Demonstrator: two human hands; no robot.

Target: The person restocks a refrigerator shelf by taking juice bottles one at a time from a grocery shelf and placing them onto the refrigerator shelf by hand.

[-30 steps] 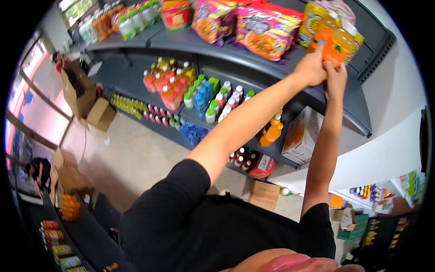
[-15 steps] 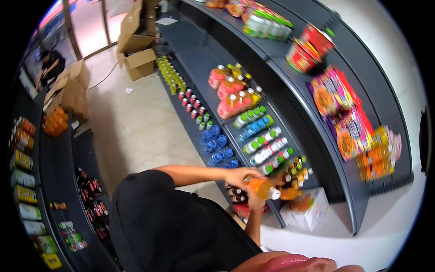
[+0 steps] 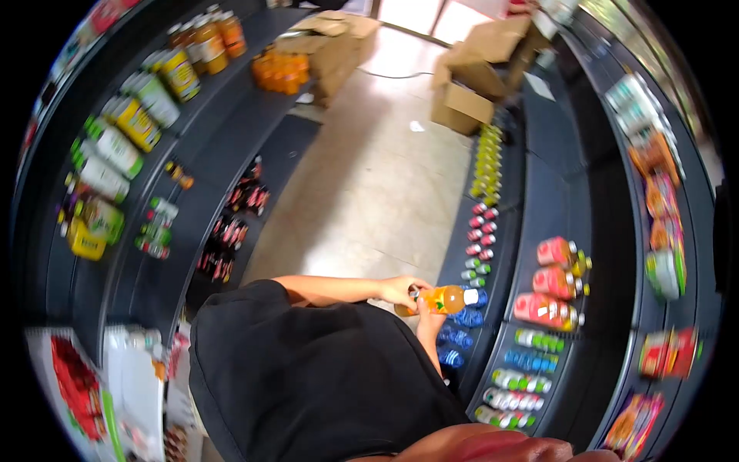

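A large bottle of orange drink (image 3: 446, 299) with a white cap lies nearly level in front of my body, its cap pointing right. My left hand (image 3: 399, 291) is closed around its base end. My right hand (image 3: 429, 317) grips the middle from below, with its fingers partly hidden by the bottle. A small dark patch shows between the hands; I cannot make out what it is. Just beyond the cap, blue-wrapped bottles (image 3: 456, 336) stand on the low right shelf.
Shelves of drinks line both sides of a tiled aisle (image 3: 350, 177). Orange bottles (image 3: 281, 71) stand on the left shelf, pink-labelled bottles (image 3: 548, 281) on the right. Open cardboard boxes (image 3: 462, 104) sit at the far end, with a cable on the floor.
My view has turned left, from the right-hand shelves towards the aisle and left shelves. The bottle has swung away from the right shelf's amber bottles, still in both hands.
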